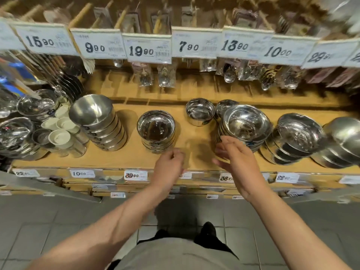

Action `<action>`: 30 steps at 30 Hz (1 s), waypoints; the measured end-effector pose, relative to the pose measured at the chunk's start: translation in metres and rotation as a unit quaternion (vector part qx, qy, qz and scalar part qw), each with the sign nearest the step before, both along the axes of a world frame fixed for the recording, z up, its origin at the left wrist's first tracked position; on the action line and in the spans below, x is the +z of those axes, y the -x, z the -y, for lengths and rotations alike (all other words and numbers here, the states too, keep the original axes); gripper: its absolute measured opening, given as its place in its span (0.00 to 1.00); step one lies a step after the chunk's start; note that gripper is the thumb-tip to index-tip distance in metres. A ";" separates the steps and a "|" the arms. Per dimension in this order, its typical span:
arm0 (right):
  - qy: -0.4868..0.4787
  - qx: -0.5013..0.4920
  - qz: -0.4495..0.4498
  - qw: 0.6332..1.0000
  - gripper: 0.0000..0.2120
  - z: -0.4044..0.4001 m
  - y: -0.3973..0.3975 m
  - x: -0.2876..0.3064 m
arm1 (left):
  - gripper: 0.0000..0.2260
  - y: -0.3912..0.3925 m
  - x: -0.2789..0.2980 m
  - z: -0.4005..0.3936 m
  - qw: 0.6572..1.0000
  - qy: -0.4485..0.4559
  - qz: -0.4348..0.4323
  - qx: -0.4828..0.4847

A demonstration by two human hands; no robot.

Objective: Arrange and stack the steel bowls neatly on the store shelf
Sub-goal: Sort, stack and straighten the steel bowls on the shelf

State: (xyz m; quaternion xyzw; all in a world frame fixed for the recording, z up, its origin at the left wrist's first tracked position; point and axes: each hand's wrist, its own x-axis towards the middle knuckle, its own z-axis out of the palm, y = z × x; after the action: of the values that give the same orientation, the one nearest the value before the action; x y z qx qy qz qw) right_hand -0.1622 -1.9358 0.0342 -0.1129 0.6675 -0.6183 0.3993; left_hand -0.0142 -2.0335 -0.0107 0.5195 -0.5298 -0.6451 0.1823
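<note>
A person's right hand (236, 158), fingers straight and empty, is reaching toward a leaning bowl stack (245, 126); left hand (170, 165) is hovering loosely curled, empty. Steadying both sides should straighten it.

You stand on a grey tiled floor (58, 221) facing a wooden shelf (194, 137); white price tags (149, 48) hang overhead under warm store lighting.
</note>
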 end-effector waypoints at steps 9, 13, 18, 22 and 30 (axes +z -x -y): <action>0.039 0.035 -0.034 0.998 0.07 -0.054 0.077 0.036 | 0.04 0.102 0.005 0.047 0.997 0.000 -0.002 0.073; 0.042 0.038 -0.037 0.998 0.09 -0.069 0.111 0.035 | 0.12 0.137 -0.009 0.061 0.995 -0.001 0.028 0.097; 0.039 0.034 -0.022 0.998 0.09 -0.079 0.129 0.025 | 0.20 0.156 -0.040 0.071 0.990 -0.035 0.052 0.128; 0.032 0.029 -0.022 0.999 0.10 -0.084 0.134 0.014 | 0.13 0.165 -0.058 0.083 0.987 -0.062 0.044 0.141; 0.021 0.038 -0.025 0.999 0.11 -0.084 0.133 0.008 | 0.09 0.181 -0.061 0.105 0.976 -0.170 -0.002 0.135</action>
State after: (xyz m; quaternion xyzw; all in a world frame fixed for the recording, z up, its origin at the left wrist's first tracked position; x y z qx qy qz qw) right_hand -0.2956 -1.8521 0.0425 -0.1619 0.6597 -0.6133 0.4031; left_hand -0.1948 -2.1383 -0.0715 0.6087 -0.3369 -0.6960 0.1779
